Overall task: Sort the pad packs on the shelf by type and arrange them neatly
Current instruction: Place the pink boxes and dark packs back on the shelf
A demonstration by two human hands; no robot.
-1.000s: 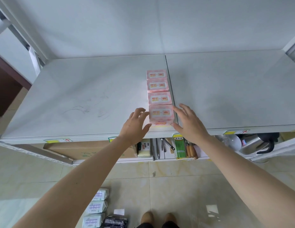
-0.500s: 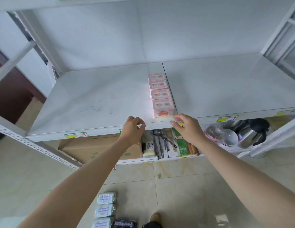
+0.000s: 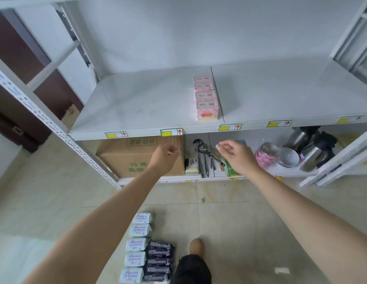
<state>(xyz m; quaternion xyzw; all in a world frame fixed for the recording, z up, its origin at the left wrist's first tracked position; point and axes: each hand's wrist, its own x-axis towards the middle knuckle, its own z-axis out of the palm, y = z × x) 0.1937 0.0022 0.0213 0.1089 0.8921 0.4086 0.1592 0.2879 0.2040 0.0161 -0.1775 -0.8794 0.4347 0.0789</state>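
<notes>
Several pink pad packs (image 3: 206, 97) stand in one straight row front to back on the white shelf (image 3: 137, 103), near its middle seam. My left hand (image 3: 165, 155) hangs below the shelf's front edge, fingers loosely curled, holding nothing. My right hand (image 3: 236, 155) is at the same height to the right, fingers loosely bent, also empty. On the floor below lie a row of light blue pad packs (image 3: 137, 245) and beside it a row of dark purple pad packs (image 3: 159, 261).
The lower shelf holds a cardboard box (image 3: 141, 158), ladles and utensils (image 3: 205, 158), a pink bundle (image 3: 265, 155), bowls (image 3: 288, 157) and steel kettles (image 3: 313, 148). A perforated shelf upright (image 3: 55, 130) slants at left. My knee (image 3: 196, 261) is near the floor packs.
Both hands left the front pink pack and dropped below the shelf edge. The view pulled back and down, showing more of the floor and its packs.
</notes>
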